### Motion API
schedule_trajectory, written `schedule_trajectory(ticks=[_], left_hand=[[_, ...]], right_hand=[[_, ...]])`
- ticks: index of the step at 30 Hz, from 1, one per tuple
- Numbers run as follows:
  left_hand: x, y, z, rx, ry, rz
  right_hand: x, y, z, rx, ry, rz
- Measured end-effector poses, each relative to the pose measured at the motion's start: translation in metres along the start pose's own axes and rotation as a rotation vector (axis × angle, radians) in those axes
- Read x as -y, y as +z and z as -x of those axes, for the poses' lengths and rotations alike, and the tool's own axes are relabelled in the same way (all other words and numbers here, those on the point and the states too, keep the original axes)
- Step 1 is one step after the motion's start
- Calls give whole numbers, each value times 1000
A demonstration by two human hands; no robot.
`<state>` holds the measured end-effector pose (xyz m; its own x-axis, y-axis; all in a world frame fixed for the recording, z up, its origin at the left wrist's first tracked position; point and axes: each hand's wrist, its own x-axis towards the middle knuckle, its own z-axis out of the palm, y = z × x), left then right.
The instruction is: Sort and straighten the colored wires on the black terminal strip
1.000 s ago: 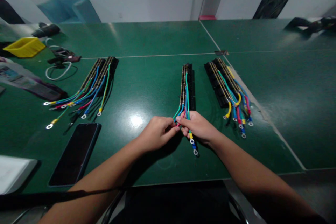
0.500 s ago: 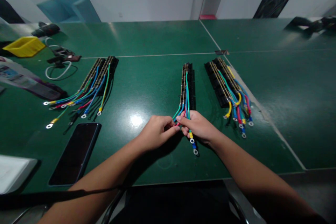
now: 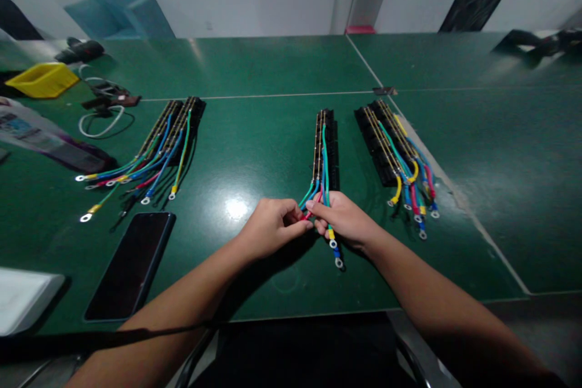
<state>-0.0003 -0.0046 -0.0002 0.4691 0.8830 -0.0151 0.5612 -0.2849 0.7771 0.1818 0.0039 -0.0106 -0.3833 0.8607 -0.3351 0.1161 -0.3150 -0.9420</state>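
A black terminal block [image 3: 335,151] with brass-coloured strips lies in front of me, its green, blue and red wires running toward my body. Between my left hand [image 3: 275,227] and my right hand [image 3: 348,221] is a red wire [image 3: 310,213]. The left thumb and fingertips pinch its lower end. My right thumb presses on the same wire nearer the block, and the other right fingers curl beneath the wires. Past the right fingers hang a yellow-sleeved ring terminal [image 3: 333,243] and a blue-sleeved ring terminal [image 3: 338,262]. The ends of the left-hand wires are hidden by my fingers.
More wired terminal blocks lie at left [image 3: 191,110] and right [image 3: 375,142]. A phone [image 3: 131,267], a white box [image 3: 27,300], a plastic bottle [image 3: 45,136], a yellow bin [image 3: 43,80] and a white cable [image 3: 102,133] occupy the left side of the green table [image 3: 254,151].
My left fingers have shifted very slightly at the red wire. The right hand, the block and everything else stay where they were.
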Motion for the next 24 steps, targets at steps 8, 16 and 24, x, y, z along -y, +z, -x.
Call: schedule_trajectory(ticks=[8, 16, 24], left_hand=[[1, -1, 0, 3, 124, -127], [1, -3, -1, -14, 178, -223], [2, -3, -1, -4, 245, -260]], right_hand=[[1, 0, 1, -5, 13, -3], [1, 0, 0, -1, 5, 4], [2, 0, 1, -3, 11, -8]])
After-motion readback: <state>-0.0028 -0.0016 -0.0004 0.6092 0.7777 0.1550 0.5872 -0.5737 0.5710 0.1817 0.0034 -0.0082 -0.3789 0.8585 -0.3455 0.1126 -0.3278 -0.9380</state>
